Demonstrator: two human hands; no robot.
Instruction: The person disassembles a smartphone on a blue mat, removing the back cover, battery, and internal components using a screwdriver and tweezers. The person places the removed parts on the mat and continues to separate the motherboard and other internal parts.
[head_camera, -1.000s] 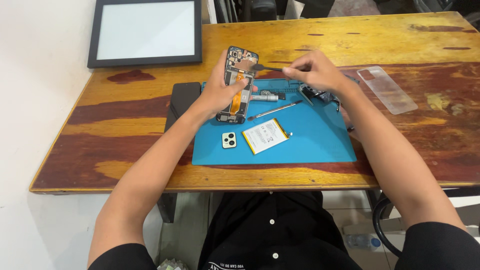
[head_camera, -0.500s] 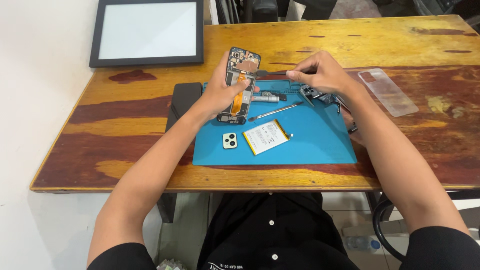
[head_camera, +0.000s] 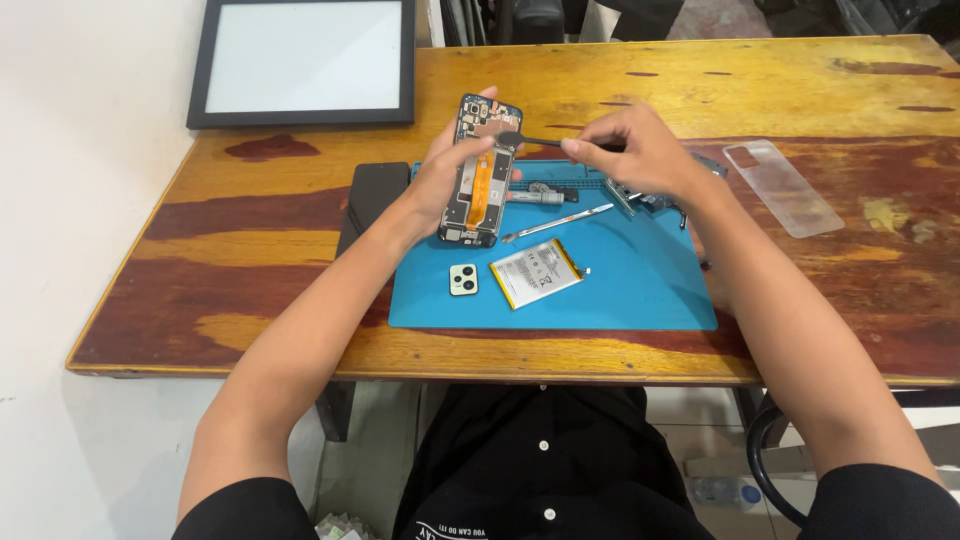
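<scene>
Left hand (head_camera: 448, 175) grip closed around opened phone (head_camera: 480, 170), held above blue mat (head_camera: 620, 280). Right hand (head_camera: 640, 150) grip pinches black tool (head_camera: 535, 141), tip touching phone.

The left hand (head_camera: 445, 175) covers the left edge and part of the back of the opened black phone body with an orange flex cable (head_camera: 478, 172), so its far side is not visible. The thin dark tool (head_camera: 540, 141) disappears inside the right hand (head_camera: 640, 150), and its handle cannot be seen. The small metal parts (head_camera: 640, 197) behind this hand are mostly hidden and too small to tell. The flat black slab (head_camera: 372, 195) goes partly under the left forearm. The worn wooden bench (head_camera: 250, 290) is cut off at the right edge.
</scene>
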